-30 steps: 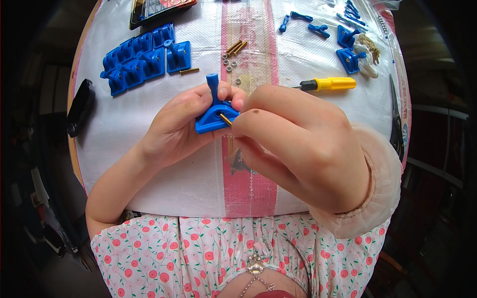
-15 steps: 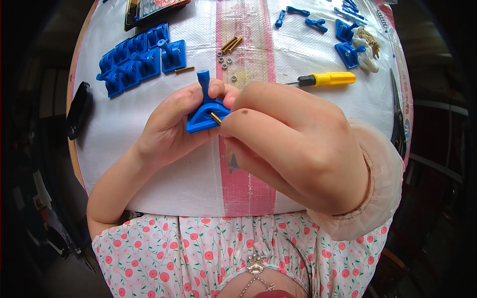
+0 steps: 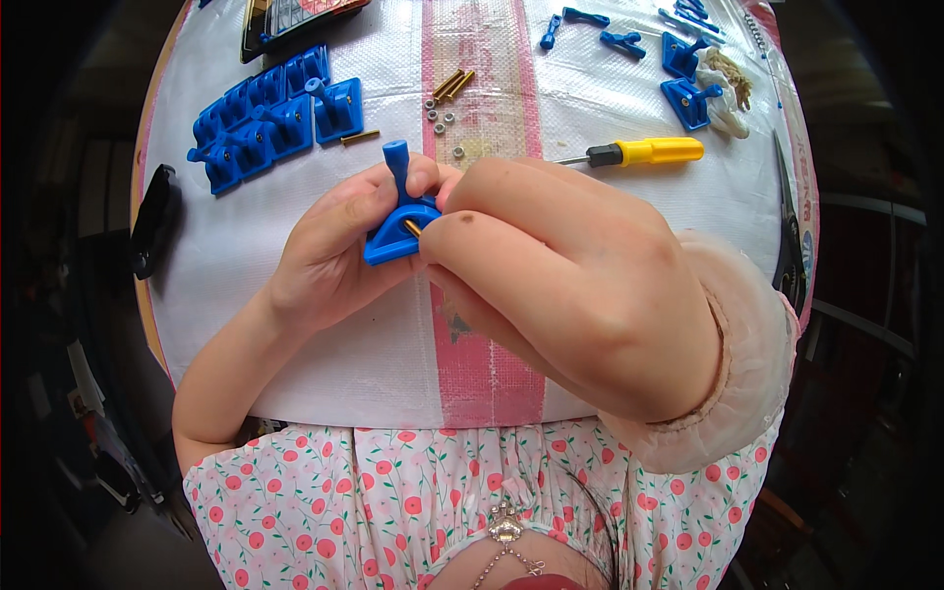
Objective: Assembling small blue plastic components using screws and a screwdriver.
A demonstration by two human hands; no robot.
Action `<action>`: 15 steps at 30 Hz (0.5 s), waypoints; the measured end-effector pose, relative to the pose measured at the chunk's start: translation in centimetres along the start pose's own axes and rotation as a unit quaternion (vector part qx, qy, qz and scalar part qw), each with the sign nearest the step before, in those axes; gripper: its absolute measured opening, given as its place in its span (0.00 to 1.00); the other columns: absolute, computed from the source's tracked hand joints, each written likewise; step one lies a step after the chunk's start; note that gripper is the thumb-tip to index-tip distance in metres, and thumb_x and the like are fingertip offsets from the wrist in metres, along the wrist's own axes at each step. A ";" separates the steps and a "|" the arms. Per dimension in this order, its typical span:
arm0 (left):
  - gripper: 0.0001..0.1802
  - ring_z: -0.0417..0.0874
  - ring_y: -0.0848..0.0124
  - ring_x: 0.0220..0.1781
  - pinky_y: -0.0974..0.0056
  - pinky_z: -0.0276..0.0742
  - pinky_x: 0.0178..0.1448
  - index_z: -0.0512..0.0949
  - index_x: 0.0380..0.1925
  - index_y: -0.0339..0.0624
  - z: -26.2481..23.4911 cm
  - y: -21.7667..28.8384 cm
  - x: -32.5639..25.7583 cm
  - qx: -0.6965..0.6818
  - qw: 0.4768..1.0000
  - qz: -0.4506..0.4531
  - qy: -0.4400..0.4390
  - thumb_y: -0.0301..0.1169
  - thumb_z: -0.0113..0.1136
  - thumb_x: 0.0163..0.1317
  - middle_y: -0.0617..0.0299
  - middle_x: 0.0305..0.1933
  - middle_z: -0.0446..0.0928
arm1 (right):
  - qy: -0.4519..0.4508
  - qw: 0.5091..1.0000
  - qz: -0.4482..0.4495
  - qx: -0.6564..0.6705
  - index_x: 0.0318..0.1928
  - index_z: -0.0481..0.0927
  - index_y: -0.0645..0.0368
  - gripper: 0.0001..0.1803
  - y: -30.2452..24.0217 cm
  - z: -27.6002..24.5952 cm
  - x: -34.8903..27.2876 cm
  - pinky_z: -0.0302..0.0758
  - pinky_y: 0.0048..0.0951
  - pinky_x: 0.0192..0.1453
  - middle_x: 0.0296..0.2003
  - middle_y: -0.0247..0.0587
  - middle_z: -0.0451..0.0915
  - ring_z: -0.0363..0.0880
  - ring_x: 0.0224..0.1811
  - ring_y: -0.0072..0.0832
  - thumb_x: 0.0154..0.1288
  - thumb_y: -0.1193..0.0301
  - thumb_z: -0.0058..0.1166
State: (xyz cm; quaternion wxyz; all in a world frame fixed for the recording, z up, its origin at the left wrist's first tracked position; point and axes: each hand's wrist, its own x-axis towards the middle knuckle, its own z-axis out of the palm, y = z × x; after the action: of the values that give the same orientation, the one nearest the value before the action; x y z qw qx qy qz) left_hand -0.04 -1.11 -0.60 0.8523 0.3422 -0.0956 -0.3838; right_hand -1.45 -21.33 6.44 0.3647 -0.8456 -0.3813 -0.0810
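Right hand (image 3: 580,270) further left, arched, pinch-tight on brass bolt (image 3: 411,227); left hand (image 3: 330,236) closed around blue bracket (image 3: 390,244)

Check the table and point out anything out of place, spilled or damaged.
One brass screw lies alone beside a blue bracket on the left, apart from the other loose brass screws; that looks slightly stray. I see no spill, and the blue piece in the left hand shows no visible damage.

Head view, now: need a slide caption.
Left hand steadies a blue bracket while the right hand holds a brass-coloured pin at its side hole.
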 end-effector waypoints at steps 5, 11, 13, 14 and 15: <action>0.17 0.70 0.71 0.58 0.65 0.71 0.62 0.63 0.50 0.39 0.2 -0.3 0.1 0.020 0.999 0.016 0.026 0.41 0.46 0.72 0.56 0.56 0.64 | 0.042 0.999 -0.015 0.009 0.34 0.76 0.66 0.14 0.1 0.9 -0.2 0.74 0.31 0.31 0.30 0.43 0.74 0.76 0.28 0.36 0.44 0.83 0.62; 0.16 0.70 0.74 0.56 0.67 0.69 0.60 0.65 0.49 0.41 0.3 -0.6 0.1 0.071 0.995 0.056 0.030 0.41 0.45 0.73 0.59 0.54 0.66 | 0.023 0.999 -0.020 0.040 0.35 0.76 0.65 0.12 0.5 0.9 0.3 0.73 0.31 0.31 0.29 0.42 0.72 0.76 0.29 0.35 0.47 0.82 0.62; 0.15 0.70 0.75 0.56 0.68 0.68 0.59 0.66 0.48 0.42 0.3 -0.6 0.3 0.083 0.994 0.068 0.032 0.41 0.44 0.73 0.60 0.53 0.67 | 0.019 0.999 -0.018 0.036 0.35 0.76 0.64 0.12 1.0 1.0 0.4 0.73 0.30 0.31 0.28 0.42 0.72 0.76 0.29 0.35 0.49 0.82 0.62; 0.15 0.70 0.75 0.55 0.68 0.68 0.59 0.66 0.48 0.42 0.4 -0.6 0.3 0.090 0.993 0.074 0.030 0.42 0.44 0.74 0.61 0.53 0.67 | 0.017 0.999 -0.013 0.035 0.35 0.76 0.64 0.12 1.2 1.0 0.5 0.72 0.30 0.31 0.28 0.42 0.72 0.76 0.29 0.35 0.50 0.82 0.62; 0.15 0.70 0.76 0.54 0.68 0.68 0.59 0.66 0.48 0.42 0.5 -0.6 0.3 0.100 0.991 0.082 0.031 0.42 0.43 0.74 0.61 0.53 0.67 | 0.017 0.999 -0.003 0.037 0.35 0.76 0.64 0.11 1.4 1.0 0.5 0.72 0.30 0.31 0.28 0.42 0.72 0.76 0.29 0.35 0.50 0.82 0.63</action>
State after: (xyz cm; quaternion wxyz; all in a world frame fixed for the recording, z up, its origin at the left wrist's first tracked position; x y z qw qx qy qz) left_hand -0.36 -1.81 -0.64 0.8451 0.4282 -0.1343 -0.2906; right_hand -0.20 -20.98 5.17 0.4022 -0.8288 -0.3802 -0.0824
